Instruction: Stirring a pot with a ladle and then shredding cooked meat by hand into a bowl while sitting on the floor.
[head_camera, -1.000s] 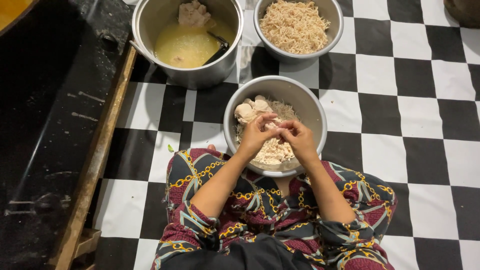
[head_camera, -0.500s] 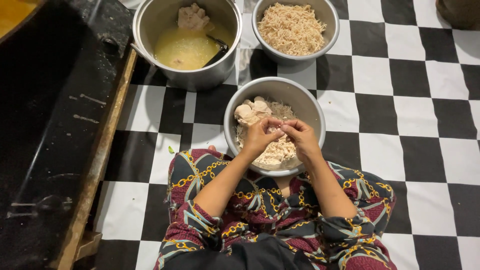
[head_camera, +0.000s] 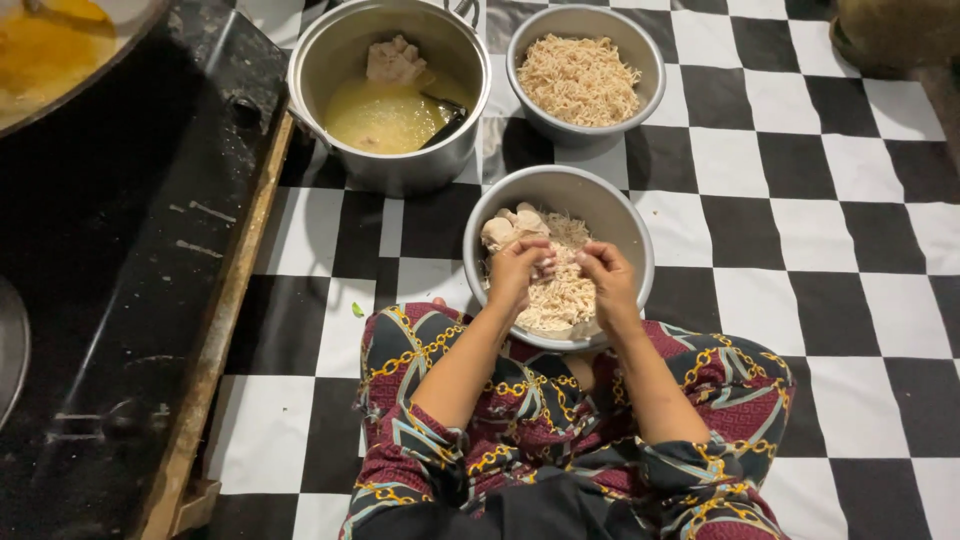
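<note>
Since the earlier frames both hands have drawn slightly apart over the near bowl (head_camera: 480, 250), where before their fingertips met. Left hand (head_camera: 518, 272) now curls its fingers around a small piece of pale cooked meat (head_camera: 545, 265), pinching it; right hand (head_camera: 605, 282) hangs just beside it with fingers bent loosely, and whether it grips a shred I cannot tell. Beneath them the bowl, resting on the checkered floor (head_camera: 800, 210) against the person's patterned lap, holds shredded meat (head_camera: 560, 300) and whole chunks (head_camera: 505, 225) at its far left. Beyond stand a pot of yellow broth (head_camera: 385, 115) and a second bowl of shreds (head_camera: 580, 75).
</note>
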